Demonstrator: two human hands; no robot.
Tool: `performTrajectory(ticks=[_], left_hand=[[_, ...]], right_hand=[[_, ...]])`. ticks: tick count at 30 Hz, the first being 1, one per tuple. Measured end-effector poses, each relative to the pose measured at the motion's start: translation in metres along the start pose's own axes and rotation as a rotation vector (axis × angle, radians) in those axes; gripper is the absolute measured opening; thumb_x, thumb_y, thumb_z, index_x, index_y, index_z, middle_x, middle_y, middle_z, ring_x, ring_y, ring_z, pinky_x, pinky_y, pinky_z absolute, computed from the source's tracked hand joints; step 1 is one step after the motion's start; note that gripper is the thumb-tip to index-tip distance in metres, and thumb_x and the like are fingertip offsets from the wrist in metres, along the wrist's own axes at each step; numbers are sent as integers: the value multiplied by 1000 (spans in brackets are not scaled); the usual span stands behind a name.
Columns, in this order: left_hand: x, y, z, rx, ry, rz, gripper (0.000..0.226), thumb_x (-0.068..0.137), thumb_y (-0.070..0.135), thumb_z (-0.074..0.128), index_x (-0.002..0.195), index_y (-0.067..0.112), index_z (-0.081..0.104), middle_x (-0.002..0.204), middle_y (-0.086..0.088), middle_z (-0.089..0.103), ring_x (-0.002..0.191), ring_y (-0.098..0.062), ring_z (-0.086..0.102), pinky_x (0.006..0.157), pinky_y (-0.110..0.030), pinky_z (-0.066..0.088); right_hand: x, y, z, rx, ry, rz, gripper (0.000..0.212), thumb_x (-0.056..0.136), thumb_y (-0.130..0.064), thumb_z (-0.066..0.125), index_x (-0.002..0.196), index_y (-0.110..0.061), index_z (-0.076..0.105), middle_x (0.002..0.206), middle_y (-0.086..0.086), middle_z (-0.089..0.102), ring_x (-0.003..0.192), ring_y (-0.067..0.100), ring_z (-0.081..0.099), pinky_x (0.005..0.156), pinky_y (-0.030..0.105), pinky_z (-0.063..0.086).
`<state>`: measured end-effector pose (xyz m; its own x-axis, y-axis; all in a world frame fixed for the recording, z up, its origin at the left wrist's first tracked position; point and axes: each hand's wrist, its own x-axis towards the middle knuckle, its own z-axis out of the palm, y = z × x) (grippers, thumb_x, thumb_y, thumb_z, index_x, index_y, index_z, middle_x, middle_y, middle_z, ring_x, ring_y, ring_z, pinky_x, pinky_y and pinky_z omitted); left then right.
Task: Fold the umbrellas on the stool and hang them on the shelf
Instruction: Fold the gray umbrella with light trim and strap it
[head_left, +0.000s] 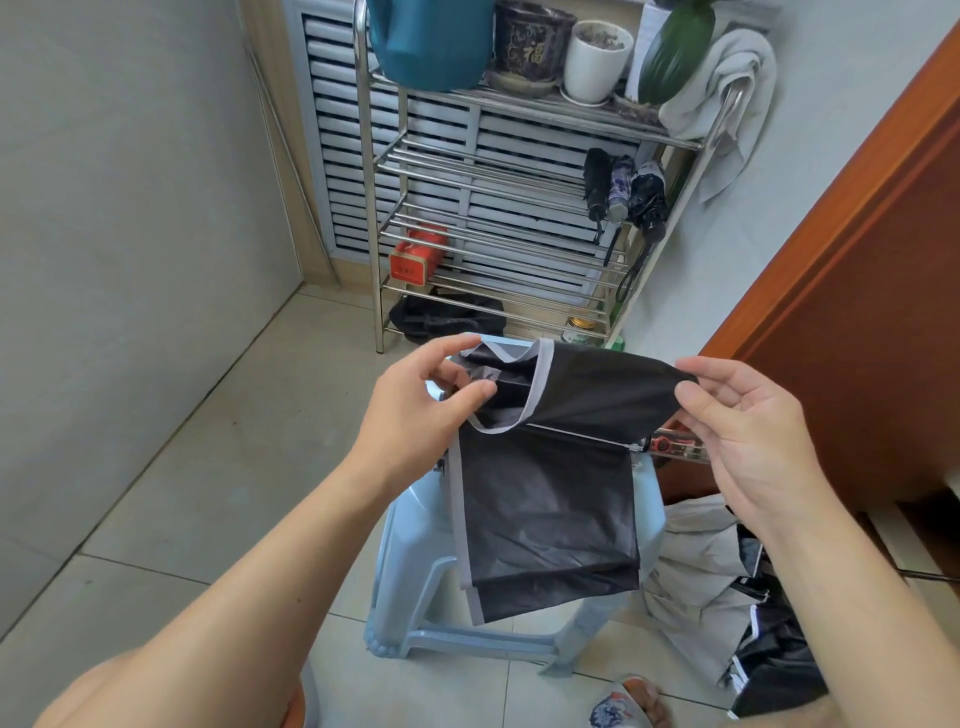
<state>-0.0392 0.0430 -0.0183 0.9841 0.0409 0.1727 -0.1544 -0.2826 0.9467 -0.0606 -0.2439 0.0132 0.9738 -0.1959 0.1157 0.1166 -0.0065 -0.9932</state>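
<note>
Black fabric with grey trim, the canopy of an umbrella, hangs stretched above the pale blue stool. The left hand pinches its trimmed edge; the right hand pinches the opposite fold. On the steel shelf behind, three folded umbrellas hang. Another umbrella lies on the floor beside the stool.
</note>
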Motion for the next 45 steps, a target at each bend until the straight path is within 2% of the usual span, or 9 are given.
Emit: performTrajectory(ticks=[9,14,18,22,27,30,34,39,45], left_hand=[[-5,-3,-5,-135,52,51,36,85,4,81,104,35,79,74,3,70,81,-25,65,87,-40,54],[-9,-3,-9,29,18,128,27,86,7,80,95,32,78,84,7,71,80,1,59,77,-14,46],[-8,-3,-5,164,86,236,13,86,6,80,84,18,77,83,11,65,82,0,58,75,-9,40],[-8,-5,-7,235,52,297,15,88,2,76,83,16,73,94,11,62,92,0,57,79,-8,39],[-9,-17,-12,363,-74,409,20,96,4,67,90,24,65,105,22,66,111,-7,55,96,-26,43],[-10,-18,-13,404,-41,480,16,96,6,69,92,21,69,100,28,60,106,7,50,97,-28,41],[-11,-16,-19,357,-29,505,19,87,4,80,94,20,75,98,23,67,98,5,64,95,-26,46],[-22,-30,-31,448,-194,454,29,83,6,84,96,31,78,101,10,63,98,-20,59,87,-24,44],[-40,-37,-28,469,-245,444,46,85,3,81,109,36,60,95,25,65,98,2,56,93,-29,44]], right_hand=[[5,-1,-8,25,-18,7,61,45,-57,94,96,-26,79,95,5,77,95,19,74,85,27,59],[2,-3,-7,9,-13,11,33,66,-31,81,97,-23,78,92,3,77,92,19,74,87,28,60],[2,-5,-9,-89,21,9,24,89,1,70,100,-20,76,92,4,79,90,17,75,78,22,59],[0,-7,-12,-242,31,-24,27,88,0,73,95,-25,78,92,3,78,85,16,73,76,24,58],[2,-10,-12,-573,-282,-36,64,79,-6,84,123,-47,62,129,-15,57,119,-2,57,99,15,44],[7,-8,-4,-709,-241,-140,46,79,-2,83,99,-41,70,108,-4,66,93,13,63,73,4,44],[1,-4,-8,-744,-172,-270,33,76,1,84,76,-28,69,86,3,65,82,25,59,66,15,43],[-18,19,-22,-913,-459,-471,43,64,11,86,70,-22,60,84,-11,61,88,17,57,78,34,45],[-32,45,-31,-1129,-730,-547,47,64,21,54,80,-23,56,94,-17,49,92,14,46,76,37,45]])
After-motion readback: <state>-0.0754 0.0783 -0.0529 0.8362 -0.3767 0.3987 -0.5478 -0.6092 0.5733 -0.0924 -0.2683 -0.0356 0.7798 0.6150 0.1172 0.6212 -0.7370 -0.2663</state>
